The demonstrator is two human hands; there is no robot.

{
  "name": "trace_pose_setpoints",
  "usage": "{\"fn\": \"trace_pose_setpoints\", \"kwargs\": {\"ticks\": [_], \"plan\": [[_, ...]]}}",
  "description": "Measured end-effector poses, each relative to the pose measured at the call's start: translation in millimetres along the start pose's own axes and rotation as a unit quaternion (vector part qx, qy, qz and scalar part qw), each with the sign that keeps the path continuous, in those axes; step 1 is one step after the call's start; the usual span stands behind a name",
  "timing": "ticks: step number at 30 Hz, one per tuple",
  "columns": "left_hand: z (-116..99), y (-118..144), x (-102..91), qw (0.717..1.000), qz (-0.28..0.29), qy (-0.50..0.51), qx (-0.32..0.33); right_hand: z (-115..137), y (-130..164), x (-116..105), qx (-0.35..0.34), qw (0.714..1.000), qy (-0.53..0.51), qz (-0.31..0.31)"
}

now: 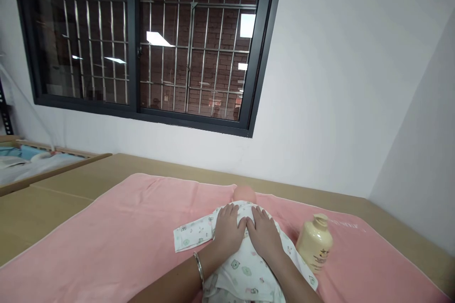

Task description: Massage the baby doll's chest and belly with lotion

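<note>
A baby doll (244, 193) lies on a pink towel (142, 227), its round head pointing toward the wall. It wears a white long-sleeved garment (245, 270) printed with small green and pink figures, one sleeve stretched out to the left. My left hand (229, 229), with a silver bangle on its wrist, rests flat on the upper body, fingers extended. Beside it my right hand (263, 232) lies flat too, the thumbs nearly touching. Neither hand grips anything. Right of the doll, a cream-yellow pump bottle (316, 241) stands close to the other sleeve. The doll's face is not visible.
The towel covers part of a tan tabletop (142, 161) that runs up to a white wall (320, 80). A dark-framed window (192, 57) with metal bars is above. At far left is a wooden-edged box (53, 170) holding blue and white cloth.
</note>
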State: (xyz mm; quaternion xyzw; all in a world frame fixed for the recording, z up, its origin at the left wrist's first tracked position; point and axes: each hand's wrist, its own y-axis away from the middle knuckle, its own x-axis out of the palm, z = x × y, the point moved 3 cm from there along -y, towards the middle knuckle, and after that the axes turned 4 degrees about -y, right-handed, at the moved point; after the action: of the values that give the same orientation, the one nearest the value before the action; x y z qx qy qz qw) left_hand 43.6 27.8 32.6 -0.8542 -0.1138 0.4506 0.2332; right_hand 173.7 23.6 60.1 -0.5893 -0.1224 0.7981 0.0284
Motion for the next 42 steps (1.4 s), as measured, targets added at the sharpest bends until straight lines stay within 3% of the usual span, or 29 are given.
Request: {"fn": "trace_pose_setpoints", "kwargs": {"ticks": [34,42], "plan": [[2.8,0.1,0.6,0.999,0.008,0.047,-0.021,3.5,6.7,-5.1,-0.009,1.0,0.016,-0.016],[8.4,-1.2,8.1,0.997,0.008,0.064,-0.037,0.0,2.8,-0.4,-0.004,1.0,-0.005,-0.026]]}}
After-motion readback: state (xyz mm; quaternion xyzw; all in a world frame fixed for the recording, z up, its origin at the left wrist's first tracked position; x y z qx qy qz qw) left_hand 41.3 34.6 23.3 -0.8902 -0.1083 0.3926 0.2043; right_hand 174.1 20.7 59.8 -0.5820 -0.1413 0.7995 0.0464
